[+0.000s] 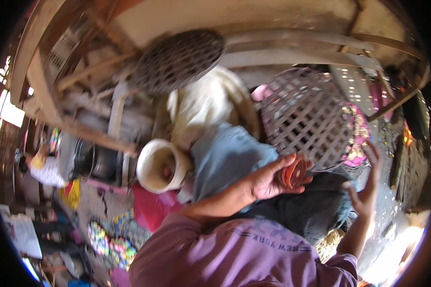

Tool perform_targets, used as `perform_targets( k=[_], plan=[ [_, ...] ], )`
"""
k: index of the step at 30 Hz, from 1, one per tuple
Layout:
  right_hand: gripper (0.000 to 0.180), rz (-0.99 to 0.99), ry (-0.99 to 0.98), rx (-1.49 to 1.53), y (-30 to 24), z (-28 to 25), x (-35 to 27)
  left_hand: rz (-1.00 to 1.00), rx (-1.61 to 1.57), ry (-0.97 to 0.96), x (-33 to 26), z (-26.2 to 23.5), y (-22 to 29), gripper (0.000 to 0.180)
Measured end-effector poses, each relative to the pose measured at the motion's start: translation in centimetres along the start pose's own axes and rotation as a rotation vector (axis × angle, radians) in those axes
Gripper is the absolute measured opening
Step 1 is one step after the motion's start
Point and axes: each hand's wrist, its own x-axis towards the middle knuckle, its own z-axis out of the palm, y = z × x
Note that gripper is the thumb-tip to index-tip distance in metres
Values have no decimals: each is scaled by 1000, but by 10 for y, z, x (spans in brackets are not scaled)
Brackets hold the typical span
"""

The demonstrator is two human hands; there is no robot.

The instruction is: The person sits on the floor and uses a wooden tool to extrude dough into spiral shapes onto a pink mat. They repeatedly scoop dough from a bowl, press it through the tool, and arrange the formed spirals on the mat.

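My left hand (266, 182) reaches forward from a purple sleeve and grips a small reddish-brown flat round piece (294, 173) between thumb and fingers. It sits over a blue cloth (225, 153) and a dark grey cloth (316, 208). My right hand (366, 189) is raised at the right with fingers spread and nothing in it, close to the rim of a large woven lattice basket (306, 112). The two hands are a short gap apart.
A cream bucket (160, 165) lies tipped left of the blue cloth. Behind it are a cream sack (206, 100) and a dark round woven tray (177, 60). A metal pot (88, 160), colourful fabrics (110, 239) and another person (43, 167) are at the left. Wooden beams (321, 45) cross above.
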Motion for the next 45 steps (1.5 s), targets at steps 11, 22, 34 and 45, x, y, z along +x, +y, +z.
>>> perform_targets(
  k=[11, 22, 34, 45],
  plan=[
    [50, 111, -39, -77, 28, 10, -10, 1138, 843, 1278, -302, -129, 115, 46],
    [34, 361, 465, 91, 70, -81, -55, 1051, 1349, 1072, -221, -89, 137, 58],
    [35, 1303, 350, 13, 442, -56, -192, 736, 1718, 1052, -84, -79, 109, 35],
    [33, 1410, 747, 330, 601, 81, -199, 596, 2325, 1435, -46, -7, 131, 34]
  ],
)
